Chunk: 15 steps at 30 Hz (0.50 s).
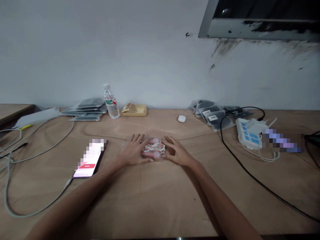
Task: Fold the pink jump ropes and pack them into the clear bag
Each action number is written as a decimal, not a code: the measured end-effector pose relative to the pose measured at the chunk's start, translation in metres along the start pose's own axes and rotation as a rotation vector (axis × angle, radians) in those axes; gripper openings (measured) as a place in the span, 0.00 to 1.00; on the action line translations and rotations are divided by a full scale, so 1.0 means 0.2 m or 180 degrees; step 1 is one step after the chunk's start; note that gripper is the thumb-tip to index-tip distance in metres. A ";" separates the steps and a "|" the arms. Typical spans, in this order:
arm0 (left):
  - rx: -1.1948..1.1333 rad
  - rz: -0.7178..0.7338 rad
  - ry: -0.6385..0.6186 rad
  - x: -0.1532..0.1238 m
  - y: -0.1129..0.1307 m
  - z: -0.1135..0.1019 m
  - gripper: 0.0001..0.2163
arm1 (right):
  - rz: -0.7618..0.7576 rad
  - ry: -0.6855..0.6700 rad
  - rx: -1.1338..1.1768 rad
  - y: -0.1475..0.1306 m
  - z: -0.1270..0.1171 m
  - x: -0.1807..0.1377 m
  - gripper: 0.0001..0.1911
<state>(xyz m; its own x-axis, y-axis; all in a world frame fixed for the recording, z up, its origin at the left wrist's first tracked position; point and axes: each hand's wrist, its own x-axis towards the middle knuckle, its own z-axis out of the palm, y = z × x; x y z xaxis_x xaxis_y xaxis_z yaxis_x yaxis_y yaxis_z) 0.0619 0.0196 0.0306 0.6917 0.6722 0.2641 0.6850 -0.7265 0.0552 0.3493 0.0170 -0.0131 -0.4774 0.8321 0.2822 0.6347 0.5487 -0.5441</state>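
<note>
A clear plastic case [153,149] lies flat on the wooden table between my hands. Inside it show pink rolls and several small white and orange stick-like pieces, too small to name surely. My left hand [133,150] lies flat with its fingers spread, the thumb and fingertips reaching over the case's left edge. At the right edge, my right hand [178,151] has its fingers apart and curved, their tips at the case's side. Whether those right fingertips press on it I cannot tell.
A lit phone [90,159] on a white cable lies left of my left forearm. Behind stand a water bottle [111,102], a wooden tray [138,110] and a white earbud case [182,118]. Grey plastic packets [212,115], a power strip [248,135] and a black cable [246,170] lie right.
</note>
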 end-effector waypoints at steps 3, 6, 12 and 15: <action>0.0027 -0.0001 -0.0001 0.00 0.00 0.00 0.41 | -0.0006 -0.0021 -0.0092 0.00 0.00 0.00 0.38; 0.0007 -0.0008 -0.0001 0.00 0.00 0.00 0.40 | -0.0034 -0.0043 -0.0195 -0.01 0.02 0.00 0.39; 0.0065 -0.0140 -0.0044 0.00 0.05 0.01 0.40 | 0.0042 -0.0296 -0.0567 -0.04 0.04 0.00 0.45; 0.0112 -0.0158 -0.0066 0.00 0.07 0.02 0.39 | 0.0107 -0.0500 -0.0767 -0.05 0.05 0.00 0.47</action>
<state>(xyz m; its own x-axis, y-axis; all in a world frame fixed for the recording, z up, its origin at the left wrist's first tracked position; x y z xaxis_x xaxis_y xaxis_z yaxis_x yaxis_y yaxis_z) 0.0729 0.0093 0.0277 0.6610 0.7103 0.2418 0.7259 -0.6870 0.0337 0.3370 0.0111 -0.0146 -0.5299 0.8379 0.1310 0.7689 0.5399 -0.3425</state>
